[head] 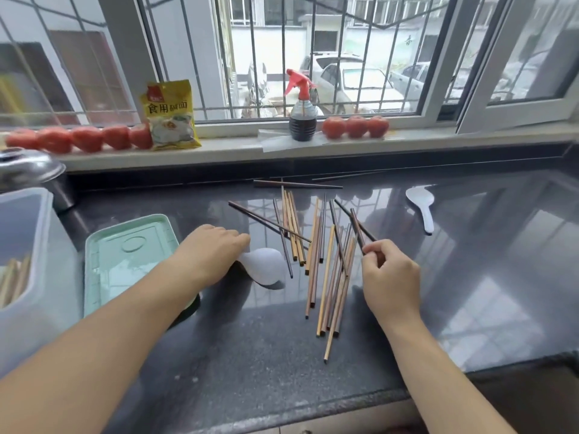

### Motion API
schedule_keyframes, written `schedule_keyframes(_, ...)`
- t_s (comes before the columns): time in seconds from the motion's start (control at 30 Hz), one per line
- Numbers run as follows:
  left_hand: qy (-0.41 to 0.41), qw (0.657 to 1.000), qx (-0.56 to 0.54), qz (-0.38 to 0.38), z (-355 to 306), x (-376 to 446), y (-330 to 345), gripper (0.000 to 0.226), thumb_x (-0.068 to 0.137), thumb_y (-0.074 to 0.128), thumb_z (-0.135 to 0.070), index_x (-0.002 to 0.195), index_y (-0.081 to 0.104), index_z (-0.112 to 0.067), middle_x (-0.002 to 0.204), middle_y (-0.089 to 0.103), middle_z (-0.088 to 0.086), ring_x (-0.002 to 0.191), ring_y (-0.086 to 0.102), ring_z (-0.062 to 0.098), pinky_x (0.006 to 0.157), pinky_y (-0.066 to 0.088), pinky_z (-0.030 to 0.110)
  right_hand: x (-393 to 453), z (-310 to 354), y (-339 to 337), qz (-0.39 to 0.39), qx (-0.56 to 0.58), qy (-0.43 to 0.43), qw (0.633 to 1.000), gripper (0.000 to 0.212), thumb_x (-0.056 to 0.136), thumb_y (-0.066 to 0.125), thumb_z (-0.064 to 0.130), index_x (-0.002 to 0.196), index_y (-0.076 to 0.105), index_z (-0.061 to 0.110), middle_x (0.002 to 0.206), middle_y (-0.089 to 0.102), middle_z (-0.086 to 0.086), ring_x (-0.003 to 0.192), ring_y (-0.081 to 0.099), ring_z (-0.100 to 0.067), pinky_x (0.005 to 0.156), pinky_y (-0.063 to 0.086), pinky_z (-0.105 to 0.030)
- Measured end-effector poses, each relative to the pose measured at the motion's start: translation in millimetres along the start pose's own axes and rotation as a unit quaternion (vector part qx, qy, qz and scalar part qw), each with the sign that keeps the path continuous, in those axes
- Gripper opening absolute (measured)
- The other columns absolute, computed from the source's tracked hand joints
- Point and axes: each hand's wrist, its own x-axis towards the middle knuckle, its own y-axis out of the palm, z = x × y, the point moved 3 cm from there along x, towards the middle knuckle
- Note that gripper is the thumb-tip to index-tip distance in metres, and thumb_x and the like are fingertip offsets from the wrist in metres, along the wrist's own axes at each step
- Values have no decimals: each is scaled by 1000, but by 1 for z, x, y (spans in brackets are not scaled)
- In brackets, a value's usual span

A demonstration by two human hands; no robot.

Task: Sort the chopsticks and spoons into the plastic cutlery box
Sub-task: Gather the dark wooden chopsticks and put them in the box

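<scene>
Head view: early on — a few chopsticks in cutlery box point(22, 245) at left, most chopsticks point(326, 261) loose on counter point(250, 355); right hand point(390, 277) pinching dark pair point(360, 227), left hand point(210, 252) w/ curled fingers on white spoon point(266, 267), 2nd spoon point(421, 205) untouched.

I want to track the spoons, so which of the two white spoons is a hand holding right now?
The near white spoon, gripped by the left hand beside the green lid. The far white spoon lies untouched on the counter.

Bright with daylight from the window point(313, 57); glare across the glossy counter point(501, 277) below it; bowed edges, soft focus.
</scene>
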Motion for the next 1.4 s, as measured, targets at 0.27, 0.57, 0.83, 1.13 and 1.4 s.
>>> schedule_keyframes(0.27, -202, 842, -474, -163, -7, -24, -26, 15, 103, 55, -11, 93, 48, -20, 89, 70, 4, 80, 71, 23, 70, 54, 42, -9, 17, -4, 5, 17, -63, 998, 16, 97, 56, 13, 101, 69, 21, 80, 64, 9, 76, 61, -11, 66, 46, -22)
schedule_keyframes(0.57, -196, 648, -733, -60, -121, 0, -47, 12, 101, 64, -28, 105, 67, -16, 101, 72, -2, 95, 69, 14, 86, 55, 28, -28, 54, 7, 174, 15, -54, 983, 44, 109, 34, 28, 152, 29, 33, 106, 60, 4, 101, 62, -23, 79, 45, -39)
schedule_keyframes(0.83, -293, 744, -565, -203, -47, -47, 11, 16, 100, 57, -6, 107, 59, -21, 102, 65, -1, 87, 65, 11, 70, 49, 19, 78, -63, -40, 123, -337, 162, 919, 32, 103, 36, 20, 124, 53, 3, 126, 59, -21, 114, 58, -42, 87, 43, -44)
schedule_keyframes(1.13, -270, 736, -593, -184, -51, -57, 13, 22, 100, 52, -1, 91, 65, -15, 77, 68, 4, 64, 70, 7, 56, 45, 10, 56, -49, -39, -150, -182, -22, 971, 29, 88, 54, 1, 114, 66, 1, 113, 54, -23, 102, 50, -43, 85, 45, -47)
schedule_keyframes(1.4, -255, 744, -589, -185, -52, -61, 7, 21, 100, 52, 1, 92, 66, -12, 76, 67, 4, 64, 69, 4, 56, 45, 10, -15, 19, -12, 203, -112, -221, 947, 18, 95, 59, 4, 101, 72, 16, 95, 63, 7, 88, 60, -12, 79, 49, -26)
